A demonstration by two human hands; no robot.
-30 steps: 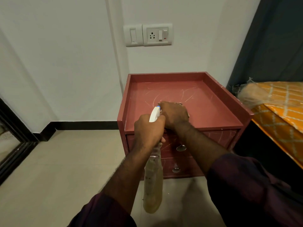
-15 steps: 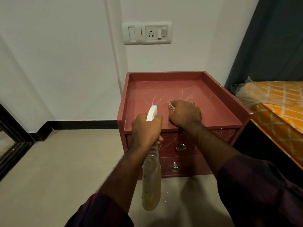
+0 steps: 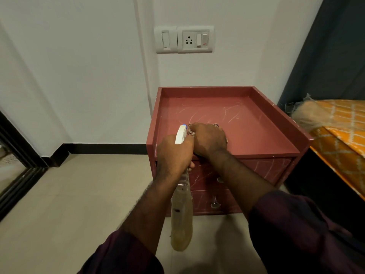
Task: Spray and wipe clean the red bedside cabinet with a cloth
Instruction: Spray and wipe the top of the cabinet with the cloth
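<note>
Your right hand's (image 3: 209, 140) grip is clamped on the bunched cloth (image 3: 191, 129), pressing it to the cabinet (image 3: 256, 123) top near the front left. Half a second ago it sat further right, so the wipe is sweeping back; wiping looks mid-course. Your left hand (image 3: 174, 153) grips the bottle (image 3: 181, 220) neck, nozzle beside the cloth, body hanging before the drawers (image 3: 262, 169). Both forearms reach forward, wrists close.

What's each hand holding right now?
Left hand: closed grip on the spray bottle neck.
Right hand: curled over the bunched cloth, pressing it on the red bedside cabinet top.
</note>
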